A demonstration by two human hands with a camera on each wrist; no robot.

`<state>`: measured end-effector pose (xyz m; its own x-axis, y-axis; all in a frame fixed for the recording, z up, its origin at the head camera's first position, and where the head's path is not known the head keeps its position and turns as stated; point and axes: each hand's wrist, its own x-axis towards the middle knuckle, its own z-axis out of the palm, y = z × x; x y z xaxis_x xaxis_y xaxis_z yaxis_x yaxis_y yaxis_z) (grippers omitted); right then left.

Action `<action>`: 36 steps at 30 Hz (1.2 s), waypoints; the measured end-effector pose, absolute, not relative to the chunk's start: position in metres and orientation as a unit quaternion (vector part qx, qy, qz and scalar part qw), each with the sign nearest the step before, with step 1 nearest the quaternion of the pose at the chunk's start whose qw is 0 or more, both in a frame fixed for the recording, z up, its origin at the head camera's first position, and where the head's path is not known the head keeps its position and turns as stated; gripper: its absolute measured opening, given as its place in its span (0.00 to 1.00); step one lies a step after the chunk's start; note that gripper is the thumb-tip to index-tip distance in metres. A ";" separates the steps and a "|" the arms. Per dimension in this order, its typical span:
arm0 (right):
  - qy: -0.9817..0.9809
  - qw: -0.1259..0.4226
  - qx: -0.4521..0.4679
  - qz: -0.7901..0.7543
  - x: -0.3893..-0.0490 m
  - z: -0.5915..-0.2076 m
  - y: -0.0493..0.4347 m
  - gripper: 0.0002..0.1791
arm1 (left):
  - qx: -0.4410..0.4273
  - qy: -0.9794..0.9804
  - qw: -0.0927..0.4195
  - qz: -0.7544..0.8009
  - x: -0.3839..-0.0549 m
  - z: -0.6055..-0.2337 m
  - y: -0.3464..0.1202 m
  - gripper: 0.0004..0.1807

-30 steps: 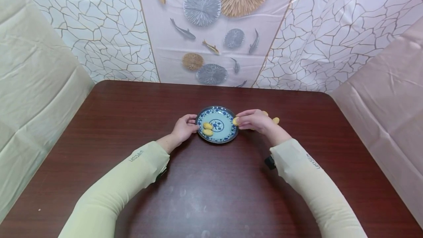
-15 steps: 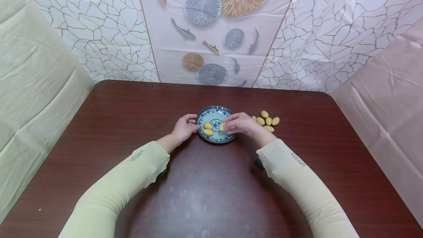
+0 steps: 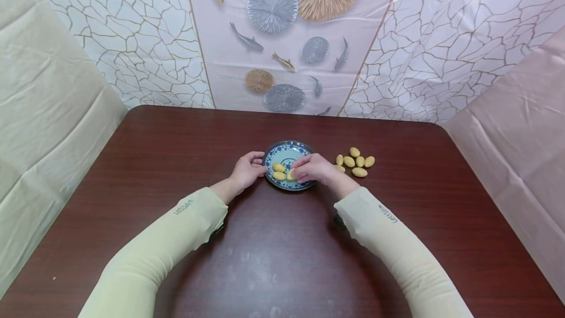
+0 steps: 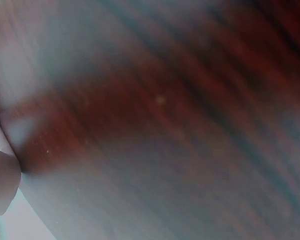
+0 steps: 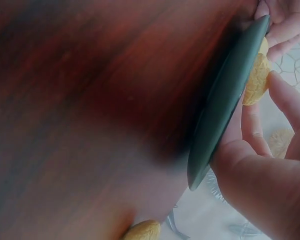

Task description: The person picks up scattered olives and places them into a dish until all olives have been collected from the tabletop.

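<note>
A round plate [image 3: 286, 149] with a blue floral rim sits toward the back of the table. My left hand [image 3: 248, 169] holds its left edge between thumb and fingers. Two yellow ovals [image 3: 279, 175], like small potatoes, lie on the plate's left part. Just right of them, my right hand [image 3: 316, 169] pinches another yellow oval [image 3: 290, 174] low over the plate. Seen from the right wrist, that wrinkled oval [image 5: 256, 80] is at the fingertips, and the plate's dark green side [image 5: 225, 107] partly hides the hand. Only a bit of hand [image 4: 2, 177] shows in the left wrist view.
Several more yellow ovals [image 3: 359, 172] lie loose on the dark red-brown table [image 3: 265, 249], right of the plate and near my right forearm. A patterned cloth backdrop [image 3: 278, 63] rises behind the table's back edge, with pale cloth [image 3: 516, 121] at both sides.
My right hand has moved left from the plate's right rim to its middle, bringing a yellow oval beside the other two. The loose ovals are uncovered. My left hand stays at the rim.
</note>
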<state>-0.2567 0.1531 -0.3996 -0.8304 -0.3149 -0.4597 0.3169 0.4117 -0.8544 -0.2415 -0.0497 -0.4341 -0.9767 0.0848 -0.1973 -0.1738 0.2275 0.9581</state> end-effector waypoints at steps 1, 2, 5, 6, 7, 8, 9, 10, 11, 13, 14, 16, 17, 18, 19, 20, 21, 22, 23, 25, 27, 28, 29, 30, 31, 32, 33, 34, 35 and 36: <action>0.792 0.290 0.002 -0.537 -0.257 -0.400 0.152 0.17 | -0.028 0.777 0.104 0.621 -0.242 -0.434 -0.050 0.25; 0.797 0.290 0.002 -0.530 -0.257 -0.400 0.152 0.17 | -0.028 0.777 0.105 0.620 -0.242 -0.434 -0.050 0.25; 0.811 0.288 0.000 -0.509 -0.257 -0.399 0.150 0.18 | -0.028 0.776 0.105 0.622 -0.242 -0.434 -0.050 0.25; 0.816 0.287 -0.001 -0.502 -0.257 -0.398 0.149 0.18 | -0.028 0.775 0.104 0.622 -0.242 -0.435 -0.050 0.25; 0.821 0.286 -0.003 -0.494 -0.257 -0.398 0.149 0.18 | -0.027 0.775 0.104 0.622 -0.242 -0.434 -0.050 0.25; 0.825 0.286 -0.005 -0.487 -0.257 -0.397 0.148 0.18 | -0.027 0.775 0.104 0.622 -0.242 -0.434 -0.050 0.25; 0.830 0.285 -0.005 -0.480 -0.257 -0.397 0.148 0.18 | -0.026 0.776 0.103 0.622 -0.242 -0.435 -0.050 0.25; 0.833 0.285 -0.008 -0.474 -0.257 -0.396 0.148 0.18 | -0.025 0.776 0.103 0.622 -0.242 -0.435 -0.050 0.26; 0.836 0.286 -0.011 -0.467 -0.257 -0.396 0.148 0.18 | -0.025 0.777 0.103 0.621 -0.243 -0.435 -0.050 0.26; 0.841 0.288 -0.015 -0.457 -0.256 -0.395 0.147 0.18 | -0.025 0.777 0.104 0.621 -0.243 -0.435 -0.050 0.26; 0.843 0.289 -0.015 -0.453 -0.256 -0.394 0.147 0.18 | -0.025 0.778 0.103 0.620 -0.243 -0.435 -0.051 0.26; 0.846 0.290 -0.017 -0.447 -0.256 -0.393 0.147 0.17 | -0.024 0.778 0.104 0.619 -0.243 -0.435 -0.051 0.26; 0.847 0.290 -0.017 -0.444 -0.256 -0.392 0.148 0.17 | -0.024 0.779 0.105 0.618 -0.243 -0.436 -0.051 0.26; 0.847 0.290 -0.014 -0.445 -0.256 -0.391 0.148 0.17 | -0.023 0.779 0.105 0.618 -0.243 -0.436 -0.051 0.26; 0.847 0.288 -0.010 -0.446 -0.256 -0.390 0.148 0.16 | -0.022 0.780 0.104 0.617 -0.243 -0.436 -0.051 0.26; 0.847 0.286 -0.006 -0.448 -0.256 -0.389 0.149 0.16 | -0.022 0.780 0.104 0.616 -0.243 -0.437 -0.051 0.26; 0.844 0.285 -0.004 -0.453 -0.256 -0.388 0.150 0.16 | -0.022 0.780 0.104 0.616 -0.243 -0.437 -0.051 0.26; 0.842 0.283 -0.002 -0.458 -0.257 -0.387 0.151 0.16 | -0.023 0.781 0.104 0.616 -0.243 -0.436 -0.050 0.26; 0.839 0.281 0.001 -0.466 -0.257 -0.385 0.153 0.16 | -0.025 0.780 0.105 0.616 -0.243 -0.437 -0.050 0.26; 0.831 0.278 0.005 -0.483 -0.258 -0.382 0.157 0.17 | -0.026 0.780 0.105 0.616 -0.243 -0.437 -0.050 0.26; 0.824 0.273 0.007 -0.497 -0.259 -0.378 0.163 0.18 | -0.027 0.779 0.105 0.617 -0.243 -0.437 -0.050 0.26; 0.822 0.271 0.006 -0.500 -0.260 -0.376 0.167 0.19 | -0.027 0.779 0.105 0.618 -0.244 -0.437 -0.050 0.26; 0.821 0.269 0.007 -0.504 -0.260 -0.374 0.171 0.20 | -0.027 0.778 0.105 0.618 -0.244 -0.437 -0.050 0.26; 0.821 0.266 0.006 -0.506 -0.261 -0.373 0.176 0.21 | -0.026 0.778 0.104 0.619 -0.244 -0.437 -0.050 0.26; 0.820 0.263 0.007 -0.508 -0.261 -0.371 0.180 0.21 | -0.025 0.778 0.103 0.620 -0.244 -0.437 -0.050 0.26; 0.819 0.261 0.007 -0.511 -0.261 -0.369 0.185 0.22 | -0.025 0.777 0.102 0.620 -0.244 -0.437 -0.050 0.26; 0.820 0.258 0.009 -0.511 -0.261 -0.368 0.190 0.22 | -0.025 0.777 0.102 0.621 -0.244 -0.437 -0.050 0.26; 0.820 0.256 0.011 -0.511 -0.262 -0.366 0.196 0.22 | -0.024 0.776 0.101 0.622 -0.244 -0.437 -0.050 0.26; 0.821 0.253 0.015 -0.512 -0.262 -0.364 0.201 0.22 | -0.024 0.776 0.101 0.622 -0.244 -0.437 -0.049 0.26; 0.821 0.250 0.018 -0.513 -0.262 -0.363 0.206 0.22 | -0.024 0.776 0.101 0.622 -0.243 -0.437 -0.049 0.26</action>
